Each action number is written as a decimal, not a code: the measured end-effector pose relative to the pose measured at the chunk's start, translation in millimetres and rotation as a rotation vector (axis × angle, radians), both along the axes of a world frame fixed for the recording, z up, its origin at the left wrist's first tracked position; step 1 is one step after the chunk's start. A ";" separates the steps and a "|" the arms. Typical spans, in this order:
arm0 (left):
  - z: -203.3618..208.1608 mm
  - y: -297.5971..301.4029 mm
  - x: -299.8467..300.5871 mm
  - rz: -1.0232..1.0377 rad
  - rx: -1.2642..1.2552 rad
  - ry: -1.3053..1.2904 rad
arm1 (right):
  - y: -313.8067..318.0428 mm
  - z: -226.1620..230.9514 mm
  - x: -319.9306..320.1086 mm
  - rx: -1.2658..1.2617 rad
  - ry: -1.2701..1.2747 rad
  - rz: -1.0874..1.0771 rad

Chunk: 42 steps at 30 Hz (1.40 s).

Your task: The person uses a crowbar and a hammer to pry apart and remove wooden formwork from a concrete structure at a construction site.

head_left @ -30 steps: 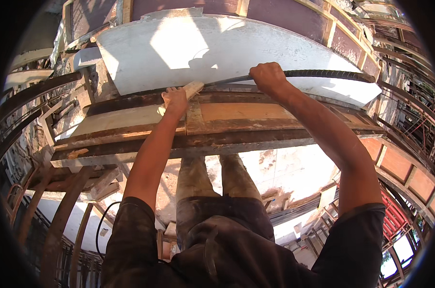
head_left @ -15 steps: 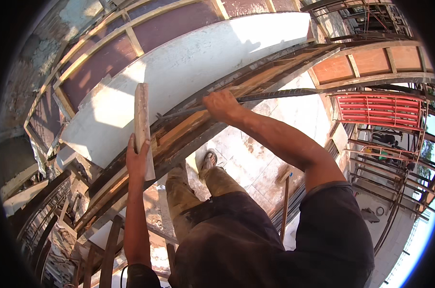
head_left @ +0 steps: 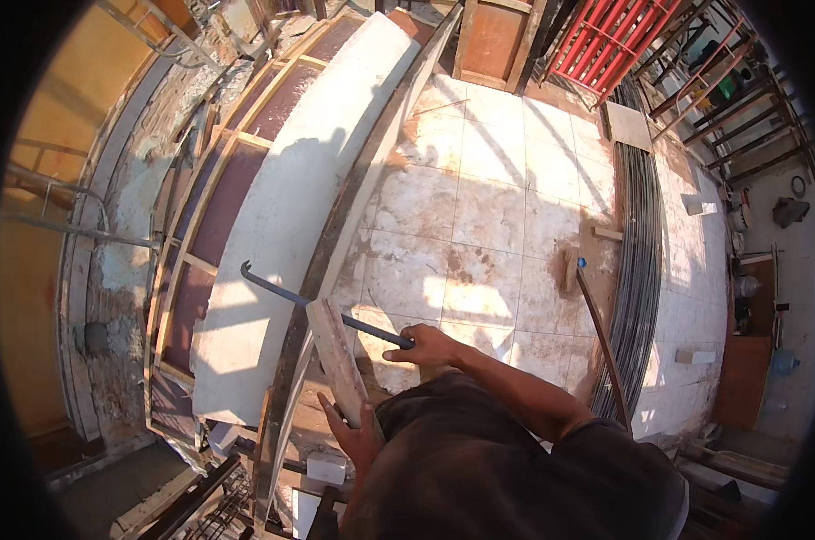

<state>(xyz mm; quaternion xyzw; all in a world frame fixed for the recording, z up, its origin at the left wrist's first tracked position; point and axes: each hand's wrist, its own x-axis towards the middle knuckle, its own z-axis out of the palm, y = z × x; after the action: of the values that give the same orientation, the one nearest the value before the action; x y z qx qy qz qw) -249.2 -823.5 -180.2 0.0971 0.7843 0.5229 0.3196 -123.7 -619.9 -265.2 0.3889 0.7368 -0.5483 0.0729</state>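
Observation:
A dark pry bar [head_left: 279, 290] with a hooked end is gripped near its other end by my right hand [head_left: 432, 346]. The bar reaches left across the thin edge of a curved wooden form [head_left: 304, 333], its hook over a long white curved panel [head_left: 286, 202]. My left hand [head_left: 358, 438], close to my body, holds a short, rough wooden board [head_left: 337, 353] by its lower end. The board is tilted and crosses in front of the bar; whether the two touch I cannot tell.
White stained floor tiles [head_left: 488, 211] spread ahead. To the right lie a bundle of long metal rods [head_left: 639, 261] and a leaning wooden stick [head_left: 603, 328]. Red metal frames [head_left: 605, 40] stand at the back. Grey scaffold tubes [head_left: 83, 229] jut in from the left.
My view has turned right, showing more of the tiled floor. Both hands have come nearer my body, still holding the bar and board. The bar no longer lies along the curved form but crosses its edge.

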 end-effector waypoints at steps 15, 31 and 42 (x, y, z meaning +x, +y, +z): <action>5.0 104.0 131.4 -0.950 -0.091 0.466 | 11.9 48.2 153.4 -0.321 0.088 -0.494; -40.7 104.3 150.1 -0.939 -0.188 -0.196 | -10.7 15.8 156.3 -0.535 0.229 -0.805; -62.3 113.2 63.0 -0.659 -0.237 0.222 | 12.2 -15.9 160.5 -0.619 -0.066 -0.823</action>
<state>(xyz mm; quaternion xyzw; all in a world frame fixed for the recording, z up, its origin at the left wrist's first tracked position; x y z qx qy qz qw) -186.3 -710.2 -242.5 0.3628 0.7959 0.2836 0.3930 36.9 -607.6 -281.0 0.6238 0.3233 -0.7114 -0.0138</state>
